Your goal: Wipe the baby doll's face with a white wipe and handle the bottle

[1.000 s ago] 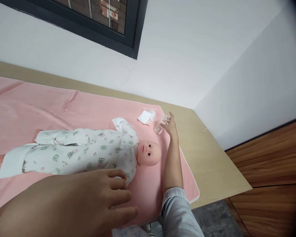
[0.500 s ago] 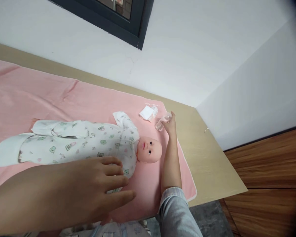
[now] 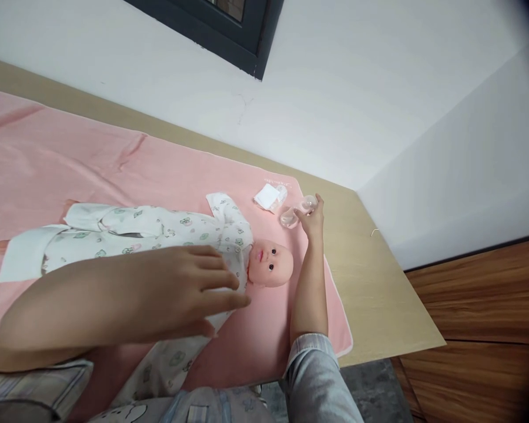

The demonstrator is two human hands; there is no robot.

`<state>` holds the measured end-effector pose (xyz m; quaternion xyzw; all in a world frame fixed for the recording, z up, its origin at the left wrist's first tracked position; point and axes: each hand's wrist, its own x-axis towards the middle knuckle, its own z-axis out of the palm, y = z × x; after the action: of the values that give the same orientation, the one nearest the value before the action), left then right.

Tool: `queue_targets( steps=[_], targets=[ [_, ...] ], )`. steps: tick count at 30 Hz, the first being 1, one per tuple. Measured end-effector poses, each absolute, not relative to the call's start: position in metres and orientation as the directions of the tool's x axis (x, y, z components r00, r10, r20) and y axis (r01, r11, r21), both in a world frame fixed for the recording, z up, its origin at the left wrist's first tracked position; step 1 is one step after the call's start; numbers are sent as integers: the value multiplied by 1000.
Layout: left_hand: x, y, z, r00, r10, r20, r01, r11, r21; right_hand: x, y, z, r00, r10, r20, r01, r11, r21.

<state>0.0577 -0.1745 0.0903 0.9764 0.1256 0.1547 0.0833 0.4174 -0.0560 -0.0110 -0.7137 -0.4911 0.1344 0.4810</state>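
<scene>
A baby doll [image 3: 270, 265] in a white printed sleepsuit [image 3: 158, 230] lies on its back on a pink towel [image 3: 83, 158], head to the right. My left hand [image 3: 189, 291] hovers open over the doll's near shoulder and chest, fingers stretched out towards the head. My right hand [image 3: 314, 216] reaches past the doll's head to a small clear bottle [image 3: 296, 212] lying at the towel's far corner; its fingers touch or curl round the bottle's end. A folded white cloth [image 3: 268, 196] lies just left of the bottle.
The towel covers most of a light wooden table [image 3: 379, 294] set against a white wall. A dark window frame [image 3: 229, 29] is above. Wooden floor [image 3: 489, 329] lies to the right. Printed fabric [image 3: 167, 370] hangs at the table's near edge.
My left hand has moved up and right, from the towel's near edge to over the doll's chest. My right hand stays at the bottle. The camera has shifted slightly.
</scene>
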Motion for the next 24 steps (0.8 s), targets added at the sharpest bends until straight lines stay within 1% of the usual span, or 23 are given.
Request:
queue_targets(
  steps=[2,3,5,7,9,10,12,16,18,24],
  targets=[
    [59,-161,97,952,198,234,129,-952,279,412,-60,-3,444,838,316,541,30,-840],
    [60,-154,99,949,197,244,112,-939,324,407,-63,2,415,847,333,513,85,-854],
    [64,-141,100,907,276,318,135,-906,401,394,-72,14,338,868,363,435,198,-878],
    [71,-132,96,809,420,411,223,-867,446,375,-84,26,245,888,390,357,291,-888],
    [81,-126,88,650,588,481,390,-802,454,351,-99,38,158,893,422,302,364,-881],
    [87,-124,84,573,649,501,472,-761,446,338,-107,43,122,892,436,278,391,-877],
    [97,-120,76,465,715,522,582,-691,428,313,-122,51,64,892,448,226,424,-877],
    [107,-117,69,482,739,471,615,-668,419,278,-143,58,6,900,435,163,429,-889],
    [108,-118,71,485,755,442,634,-651,417,269,-147,57,-6,900,437,159,432,-888],
    [110,-118,75,472,774,422,650,-629,427,260,-147,54,5,882,470,163,463,-871]
  ],
)
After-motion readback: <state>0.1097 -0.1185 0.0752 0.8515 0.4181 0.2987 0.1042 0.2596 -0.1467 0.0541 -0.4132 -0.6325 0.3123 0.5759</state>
